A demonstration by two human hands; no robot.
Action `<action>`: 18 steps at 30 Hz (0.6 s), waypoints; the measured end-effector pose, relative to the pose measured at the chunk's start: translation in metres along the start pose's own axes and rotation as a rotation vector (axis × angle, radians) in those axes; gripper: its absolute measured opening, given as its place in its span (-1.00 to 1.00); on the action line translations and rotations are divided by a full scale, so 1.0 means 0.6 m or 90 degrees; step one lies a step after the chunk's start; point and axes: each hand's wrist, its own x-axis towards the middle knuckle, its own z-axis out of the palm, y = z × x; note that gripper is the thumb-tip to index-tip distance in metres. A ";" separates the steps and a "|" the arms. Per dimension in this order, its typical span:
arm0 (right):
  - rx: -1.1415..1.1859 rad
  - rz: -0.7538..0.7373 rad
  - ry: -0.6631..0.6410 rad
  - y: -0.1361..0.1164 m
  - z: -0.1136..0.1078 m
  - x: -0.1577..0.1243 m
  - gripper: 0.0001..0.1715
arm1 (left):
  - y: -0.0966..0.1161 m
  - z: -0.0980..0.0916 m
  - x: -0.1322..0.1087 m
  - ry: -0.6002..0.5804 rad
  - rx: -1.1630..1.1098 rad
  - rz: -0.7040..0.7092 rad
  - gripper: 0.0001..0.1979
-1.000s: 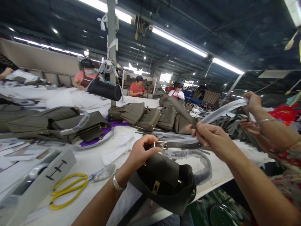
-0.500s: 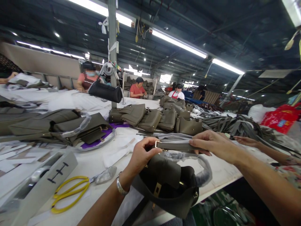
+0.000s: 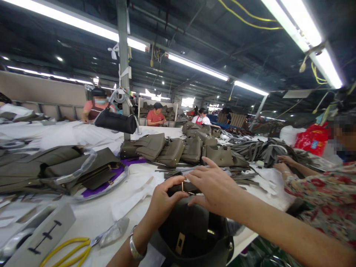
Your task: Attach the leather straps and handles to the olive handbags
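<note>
My left hand (image 3: pixel 167 196) pinches a dark olive strap (image 3: pixel 191 188) at its gold-coloured buckle (image 3: pixel 183 186), thumb below and index finger above. My right hand (image 3: pixel 215 185) closes over the strap just right of the buckle; its thumb is underneath and one finger sticks out. Part of the strap is hidden by my fingers. Directly below both hands stands an open olive handbag (image 3: pixel 191 248), with a gold plate (image 3: pixel 180 243) on its front and a zip inside.
Yellow-handled cutters (image 3: pixel 71 250) lie at the lower left beside a white box (image 3: pixel 52 230). Olive bags (image 3: pixel 169 150) are piled behind, with more bags (image 3: pixel 80 167) at left. A co-worker's hands (image 3: pixel 286 165) and flowered sleeve (image 3: pixel 319 185) are on the right. A black bag (image 3: pixel 115 120) hangs by the post.
My right hand has slid left along the strap, close to the buckle and my left hand. The view has turned right, so the co-worker on the right shows more.
</note>
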 end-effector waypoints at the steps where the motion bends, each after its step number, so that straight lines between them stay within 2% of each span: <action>1: -0.024 0.002 -0.022 -0.009 0.000 0.007 -0.40 | -0.001 -0.001 0.000 0.000 -0.008 0.008 -0.67; 6: -0.024 0.028 -0.081 -0.022 0.010 0.037 -0.59 | -0.002 -0.010 -0.006 0.018 0.035 0.007 -0.77; 11: 0.023 0.011 -0.054 -0.008 0.019 0.031 -0.73 | -0.017 -0.034 -0.011 0.053 0.102 -0.048 -0.82; 15: 0.032 0.004 -0.034 0.001 0.018 0.017 -0.74 | -0.051 -0.078 -0.019 0.061 0.118 -0.101 -0.80; 18: 0.043 0.008 -0.072 0.008 0.020 0.010 -0.73 | -0.088 -0.131 -0.036 0.101 0.154 -0.152 -0.67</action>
